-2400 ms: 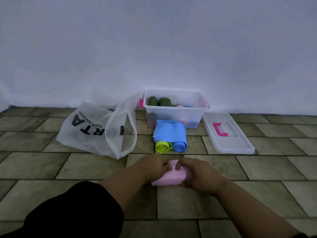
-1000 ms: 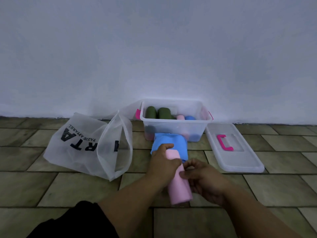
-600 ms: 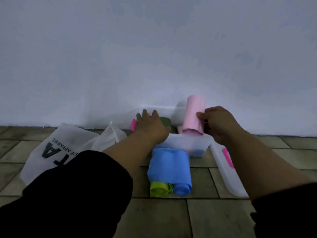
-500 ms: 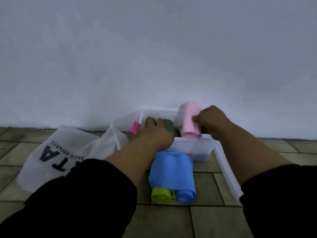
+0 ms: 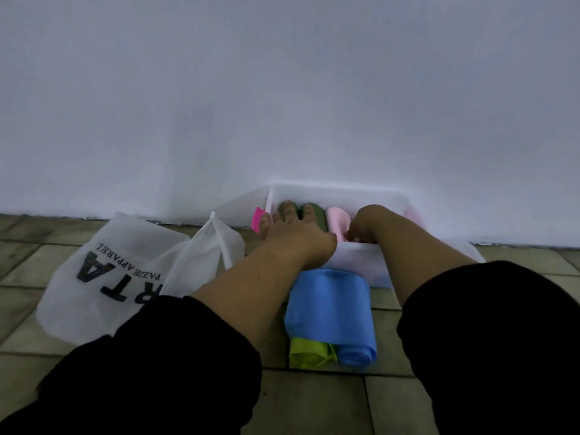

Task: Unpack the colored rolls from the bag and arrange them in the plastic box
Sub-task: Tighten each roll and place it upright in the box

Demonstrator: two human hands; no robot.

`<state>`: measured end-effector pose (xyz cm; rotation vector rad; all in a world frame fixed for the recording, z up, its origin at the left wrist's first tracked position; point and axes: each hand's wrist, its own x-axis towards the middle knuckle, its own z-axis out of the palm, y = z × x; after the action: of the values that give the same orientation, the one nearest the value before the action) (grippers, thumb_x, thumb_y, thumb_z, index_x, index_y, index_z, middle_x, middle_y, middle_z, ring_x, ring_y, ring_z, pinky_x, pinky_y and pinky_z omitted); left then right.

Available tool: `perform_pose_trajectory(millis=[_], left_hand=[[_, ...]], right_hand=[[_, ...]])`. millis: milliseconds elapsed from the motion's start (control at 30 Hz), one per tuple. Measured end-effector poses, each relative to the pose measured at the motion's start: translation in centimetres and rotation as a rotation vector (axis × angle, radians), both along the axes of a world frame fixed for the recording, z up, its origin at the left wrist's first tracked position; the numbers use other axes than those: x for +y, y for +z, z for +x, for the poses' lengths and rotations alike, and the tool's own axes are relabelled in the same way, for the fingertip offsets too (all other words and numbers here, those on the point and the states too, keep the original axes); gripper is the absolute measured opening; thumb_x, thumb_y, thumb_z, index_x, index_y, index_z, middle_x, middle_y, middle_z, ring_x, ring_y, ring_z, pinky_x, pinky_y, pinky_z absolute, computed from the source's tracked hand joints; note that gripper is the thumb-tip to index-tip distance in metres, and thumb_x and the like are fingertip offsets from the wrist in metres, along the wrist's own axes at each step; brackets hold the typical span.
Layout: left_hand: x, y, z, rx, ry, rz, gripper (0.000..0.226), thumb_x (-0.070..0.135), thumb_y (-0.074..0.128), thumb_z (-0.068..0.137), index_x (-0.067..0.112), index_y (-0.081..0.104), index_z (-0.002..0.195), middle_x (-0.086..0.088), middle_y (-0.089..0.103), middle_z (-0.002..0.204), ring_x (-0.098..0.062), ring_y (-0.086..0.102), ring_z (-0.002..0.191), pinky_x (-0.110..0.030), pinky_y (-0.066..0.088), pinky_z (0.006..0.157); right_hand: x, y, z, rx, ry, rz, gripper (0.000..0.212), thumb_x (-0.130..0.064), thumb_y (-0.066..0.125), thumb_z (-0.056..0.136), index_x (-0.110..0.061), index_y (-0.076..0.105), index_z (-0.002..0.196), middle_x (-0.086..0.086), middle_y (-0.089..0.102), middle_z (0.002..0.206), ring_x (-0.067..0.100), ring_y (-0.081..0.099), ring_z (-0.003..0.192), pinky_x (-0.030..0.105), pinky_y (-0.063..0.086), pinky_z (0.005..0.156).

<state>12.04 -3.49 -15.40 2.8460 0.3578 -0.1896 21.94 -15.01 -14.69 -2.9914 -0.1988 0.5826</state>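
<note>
Pink roll point(image 5: 337, 218): on its side inside the plastic box point(image 5: 354, 257), just right of two dark green rolls point(image 5: 315, 211). Right hand point(image 5: 365, 222) over the box's near rim, fingers point(image 5: 353, 235) curled down onto the roll's near end, gripping it; fingertips partly hidden. Left hand point(image 5: 296, 235) flat, fingers point(image 5: 287, 215) straight and spread, resting on the green rolls. Box of milky translucent plastic, rectangular, set against the white wall point(image 5: 282, 89), with a bright pink latch point(image 5: 258, 218) on its left end. Rolls soft, matte, cylinder-shaped. On the tiled floor point(image 5: 314, 403) just in front of the box, a blue roll point(image 5: 329, 302) and a yellow-green roll point(image 5: 306, 356), touching. Left of them, a crumpled white translucent bag point(image 5: 125, 277) with black lettering. Black sleeves point(image 5: 486, 340) on both forearms.
</note>
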Motion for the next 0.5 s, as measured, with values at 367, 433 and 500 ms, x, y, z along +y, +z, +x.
perform_pose_trajectory(millis=[367, 433, 500], left_hand=[[-0.1, 0.0, -0.7, -0.177, -0.020, -0.045, 0.051, 0.048, 0.037, 0.093, 0.025, 0.040, 0.138, -0.003, 0.038, 0.146, -0.022, 0.033, 0.136, -0.052, 0.005, 0.114], [0.0, 0.0, -2.1, -0.296, -0.032, -0.138, 0.048, 0.044, 0.042, 0.095, 0.024, 0.044, 0.138, 0.000, 0.041, 0.146, -0.019, 0.033, 0.137, -0.046, 0.005, 0.116], [-0.4, 0.0, -4.6, -0.453, -0.058, -0.237, 0.048, 0.039, 0.050, 0.093, 0.020, 0.047, 0.137, 0.000, 0.043, 0.145, -0.018, 0.035, 0.136, -0.039, 0.013, 0.116]], right_hand=[[-4.2, -3.2, -11.3, -0.821, -0.075, 0.872, 0.011, -0.013, 0.061, 0.073, -0.020, 0.054, 0.079, -0.002, 0.056, 0.077, 0.015, 0.051, 0.072, 0.018, 0.036, 0.060], [-5.7, -6.0, -14.0, -0.614, -0.161, 0.737, 0.021, -0.026, 0.068, 0.074, -0.021, 0.052, 0.086, 0.001, 0.059, 0.084, 0.021, 0.057, 0.079, 0.028, 0.040, 0.064], [-6.3, -7.7, -16.0, -0.320, -0.247, 0.663, 0.043, -0.042, 0.071, 0.075, -0.018, 0.050, 0.104, 0.005, 0.061, 0.099, 0.024, 0.059, 0.089, 0.029, 0.038, 0.067]])
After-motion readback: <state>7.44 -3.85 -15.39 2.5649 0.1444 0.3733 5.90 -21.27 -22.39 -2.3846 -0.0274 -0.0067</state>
